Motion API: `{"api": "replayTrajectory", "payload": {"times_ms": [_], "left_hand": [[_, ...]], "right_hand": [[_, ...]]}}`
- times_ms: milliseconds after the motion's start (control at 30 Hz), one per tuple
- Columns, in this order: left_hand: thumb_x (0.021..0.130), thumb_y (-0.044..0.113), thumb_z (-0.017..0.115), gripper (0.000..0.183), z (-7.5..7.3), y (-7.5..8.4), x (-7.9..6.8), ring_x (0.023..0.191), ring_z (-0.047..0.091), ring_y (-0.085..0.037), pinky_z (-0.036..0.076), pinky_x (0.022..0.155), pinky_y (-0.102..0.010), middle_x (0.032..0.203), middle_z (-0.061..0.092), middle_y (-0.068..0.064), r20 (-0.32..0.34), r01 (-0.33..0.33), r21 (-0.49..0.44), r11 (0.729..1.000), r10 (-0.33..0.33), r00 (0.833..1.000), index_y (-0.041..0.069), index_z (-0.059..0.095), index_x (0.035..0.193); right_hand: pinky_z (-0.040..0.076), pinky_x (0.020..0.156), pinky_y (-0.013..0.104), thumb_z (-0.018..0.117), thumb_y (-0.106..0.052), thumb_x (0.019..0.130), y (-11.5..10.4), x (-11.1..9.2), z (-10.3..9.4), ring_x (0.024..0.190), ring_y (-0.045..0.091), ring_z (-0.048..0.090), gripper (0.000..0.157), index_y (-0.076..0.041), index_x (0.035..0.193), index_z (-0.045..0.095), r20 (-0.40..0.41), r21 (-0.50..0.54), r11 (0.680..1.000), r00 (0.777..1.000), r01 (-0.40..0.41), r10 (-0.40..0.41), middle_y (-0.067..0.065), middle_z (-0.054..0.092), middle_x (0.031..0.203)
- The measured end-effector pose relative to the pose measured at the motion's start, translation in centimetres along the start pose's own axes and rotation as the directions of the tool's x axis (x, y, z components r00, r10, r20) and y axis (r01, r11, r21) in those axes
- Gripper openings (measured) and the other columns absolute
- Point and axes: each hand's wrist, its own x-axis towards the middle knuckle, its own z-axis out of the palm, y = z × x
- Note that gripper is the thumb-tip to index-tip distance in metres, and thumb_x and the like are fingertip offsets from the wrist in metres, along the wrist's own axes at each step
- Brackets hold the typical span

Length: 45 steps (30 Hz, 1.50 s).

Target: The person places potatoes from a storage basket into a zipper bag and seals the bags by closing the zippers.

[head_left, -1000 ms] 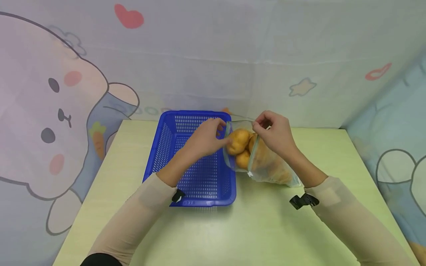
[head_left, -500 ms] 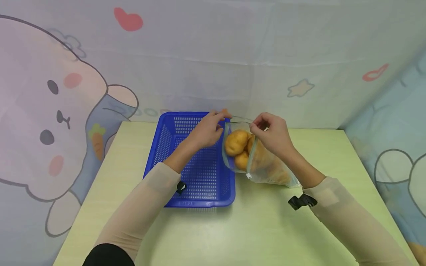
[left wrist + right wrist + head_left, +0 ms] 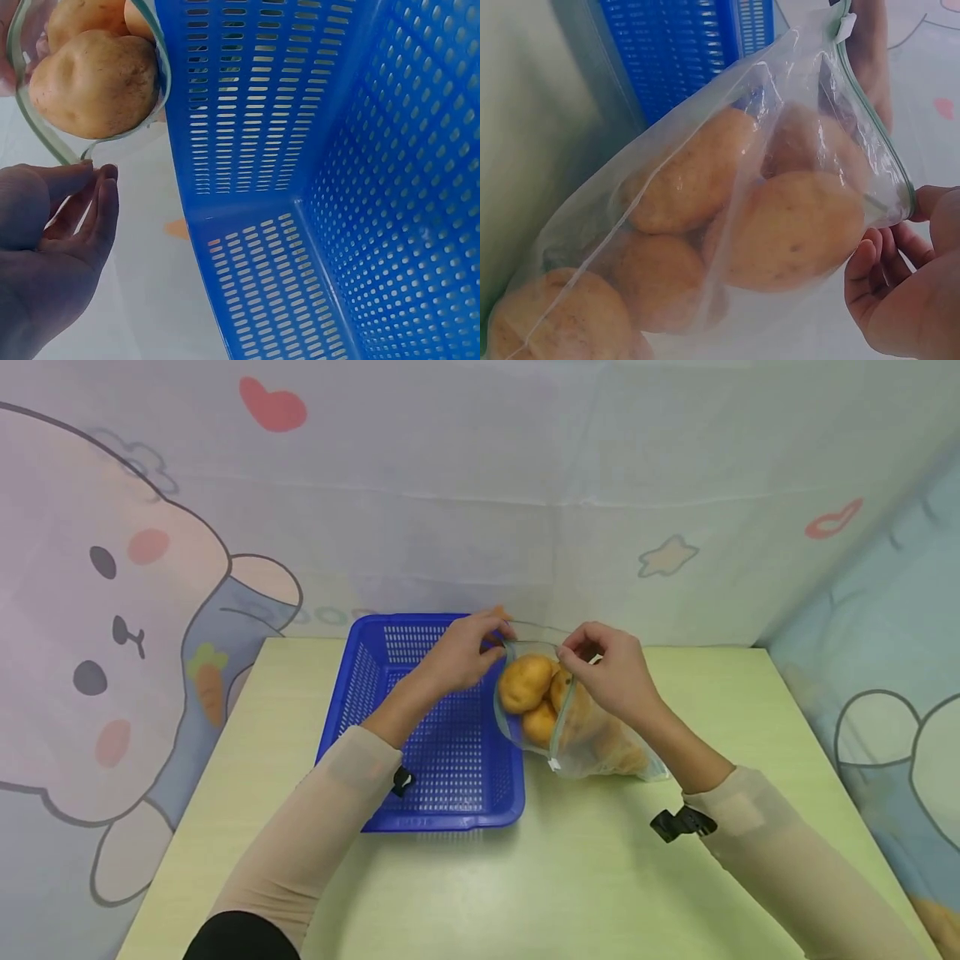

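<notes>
A clear zip bag [image 3: 735, 97] with a green-edged mouth and a white slider lies tilted on the table, its mouth turned toward the blue basket. Several potatoes [image 3: 525, 683] fill it. My left hand [image 3: 465, 652] pinches the far corner of the bag's mouth between thumb and fingertips, as the left wrist view shows. Against the opposite side of the mouth, my right hand [image 3: 609, 670] pinches the rim with thumb and index finger, the other fingers curled. One potato [image 3: 97, 84] sits right at the opening.
The blue perforated basket [image 3: 450, 820] stands left of the bag, nothing visible inside it, and its right rim meets the bag's mouth. Both rest on a pale yellow-green table [image 3: 480, 893]. Behind is a cloth backdrop [image 3: 480, 485] with cartoon prints.
My left hand lifted from beside the potatoes to the far side, then came to the bag's far corner and pinched it. My right hand kept its pinch, with the bag shifting slightly.
</notes>
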Motion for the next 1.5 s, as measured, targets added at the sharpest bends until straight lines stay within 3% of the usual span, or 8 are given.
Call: {"api": "replayTrajectory", "payload": {"times_ms": [367,533,667,767,900,1033,1267,1500], "left_hand": [[0.107,0.005,0.062,0.021,0.3,-0.6,-0.1,0.114,0.07,-0.027,0.058,0.096,-0.037,0.136,0.067,-0.009,-0.019,0.002,0.007,1.0,-0.002,1.0,0.005,0.07,0.126],[0.107,0.006,0.062,0.021,0.5,-0.3,0.0,0.113,0.07,-0.027,0.058,0.094,-0.037,0.136,0.067,-0.01,-0.002,-0.006,0.001,1.0,0.006,1.0,0.004,0.069,0.126],[0.107,0.007,0.062,0.021,0.4,-0.2,-0.1,0.114,0.069,-0.028,0.058,0.094,-0.037,0.136,0.066,-0.01,0.011,0.007,-0.003,1.0,-0.007,1.0,0.005,0.069,0.127],[0.107,0.007,0.061,0.022,0.2,-0.1,-0.3,0.116,0.069,-0.029,0.058,0.094,-0.037,0.136,0.065,-0.009,0.013,0.024,-0.009,1.0,-0.024,1.0,0.006,0.069,0.128],[0.107,0.005,0.061,0.023,0.2,-0.2,-0.3,0.116,0.069,-0.03,0.058,0.095,-0.037,0.136,0.065,-0.01,0.009,0.028,-0.019,0.999,-0.027,1.0,0.005,0.069,0.128],[0.105,0.004,0.063,0.022,0.3,-0.3,-0.1,0.113,0.07,-0.029,0.058,0.094,-0.036,0.135,0.066,-0.01,0.003,0.017,-0.03,0.999,-0.017,1.0,0.004,0.069,0.126],[0.105,0.007,0.065,0.015,0.6,-0.3,0.1,0.112,0.071,-0.027,0.059,0.091,-0.035,0.137,0.066,-0.009,0.003,0.017,-0.036,0.999,-0.017,1.0,0.004,0.07,0.119],[0.106,0.015,0.067,0.015,-1.3,0.8,-0.2,0.116,0.069,-0.025,0.059,0.093,-0.038,0.132,0.069,-0.006,-0.005,0.023,-0.079,0.997,-0.023,1.0,0.009,0.072,0.12]], "right_hand": [[0.055,0.067,0.031,0.072,-0.021,0.102,-1.0,-2.1,-0.9,0.087,0.016,0.062,0.017,-0.008,0.114,0.073,0.083,-0.083,0.992,0.992,0.099,-0.092,0.001,0.071,0.102],[0.055,0.064,0.027,0.072,-0.01,0.1,-0.7,-5.1,-1.7,0.082,0.013,0.062,0.005,-0.009,0.104,0.07,0.023,-0.113,0.983,0.989,0.147,-0.145,-0.002,0.068,0.094],[0.055,0.061,0.029,0.078,-0.01,0.095,-0.4,-7.9,-1.4,0.079,0.011,0.06,0.012,-0.013,0.1,0.068,0.043,-0.102,0.973,0.978,0.208,-0.204,-0.007,0.064,0.091],[0.055,0.065,0.031,0.087,-0.022,0.09,-0.1,-9.8,-0.5,0.083,0.012,0.059,0.024,-0.014,0.102,0.068,0.089,-0.15,0.945,0.956,0.292,-0.281,-0.007,0.061,0.095],[0.055,0.075,0.033,0.093,-0.036,0.081,0.2,-11.6,1.2,0.09,0.014,0.059,0.043,-0.012,0.105,0.066,0.142,-0.264,0.868,0.907,0.42,-0.396,-0.002,0.06,0.1],[0.054,0.075,0.035,0.091,-0.019,0.08,0.4,-12.2,2.5,0.089,0.016,0.059,0.034,-0.009,0.1,0.065,0.121,-0.325,0.814,0.874,0.482,-0.47,0.0,0.06,0.097],[0.056,0.066,0.03,0.078,-0.011,0.089,-0.1,-12.1,1.2,0.077,0.015,0.064,0.012,-0.009,0.092,0.067,0.027,-0.301,0.839,0.884,0.453,-0.467,-0.001,0.061,0.091],[0.046,0.067,0.019,0.076,-0.007,0.091,-0.7,-10.7,-4.5,0.076,0.01,0.058,0.005,-0.008,0.095,0.073,-0.139,-0.251,0.877,0.882,0.409,-0.451,-0.004,0.065,0.088]]}}
